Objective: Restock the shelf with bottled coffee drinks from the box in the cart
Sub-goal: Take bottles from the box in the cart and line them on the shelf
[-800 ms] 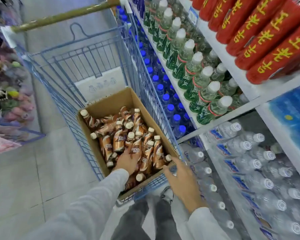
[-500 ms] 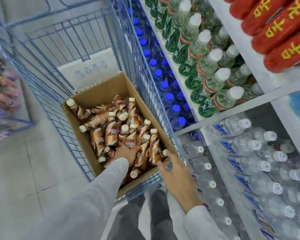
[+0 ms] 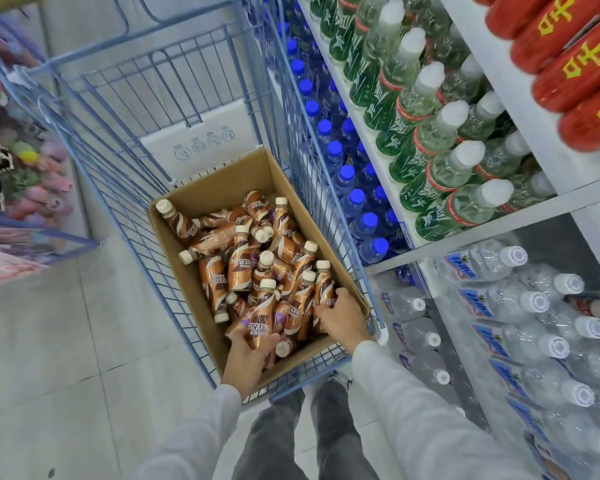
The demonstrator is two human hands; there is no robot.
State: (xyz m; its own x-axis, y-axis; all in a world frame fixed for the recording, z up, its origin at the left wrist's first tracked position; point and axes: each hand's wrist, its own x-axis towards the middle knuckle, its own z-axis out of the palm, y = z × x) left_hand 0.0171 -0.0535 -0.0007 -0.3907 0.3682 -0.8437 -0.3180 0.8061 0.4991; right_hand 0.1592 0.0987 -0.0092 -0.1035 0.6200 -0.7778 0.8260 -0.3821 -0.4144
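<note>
At the far left stands a blurred display of pink and green soft goods (image 3: 32, 188), its labels unreadable. Next comes the blue wire cart (image 3: 125, 109) on grey floor tiles. Against the cart's far end lies a white carton (image 3: 201, 140) printed with four round handling symbols, their small captions too fine to read. The open cardboard box (image 3: 222, 188) fills the cart's near end, up against its right side. In it the coffee bottles (image 3: 243, 261) lie heaped at all angles, brown and copper swirled with cream caps, several reading NESCAFÉ. At the box's near edge the left hand (image 3: 248, 351) has its fingers wrapped round the near bottle (image 3: 257, 323), whose label reads NESCAFÉ. In the box's near right corner the right hand (image 3: 340, 317) curls fingers and thumb round the corner bottle (image 3: 326, 292), with NESC showing beside the thumb. Both sleeves are pale grey. Right of the cart, the shelf (image 3: 534, 209) carries blue-capped bottles (image 3: 354, 199) on a low tier, then white-capped bottles (image 3: 440, 168) with green labels and red neck bands, then red packs (image 3: 568, 64) with yellow Chinese characters at the top right. Under them lie clear water bottles (image 3: 499, 299) with blue labels, writing blurred.
</note>
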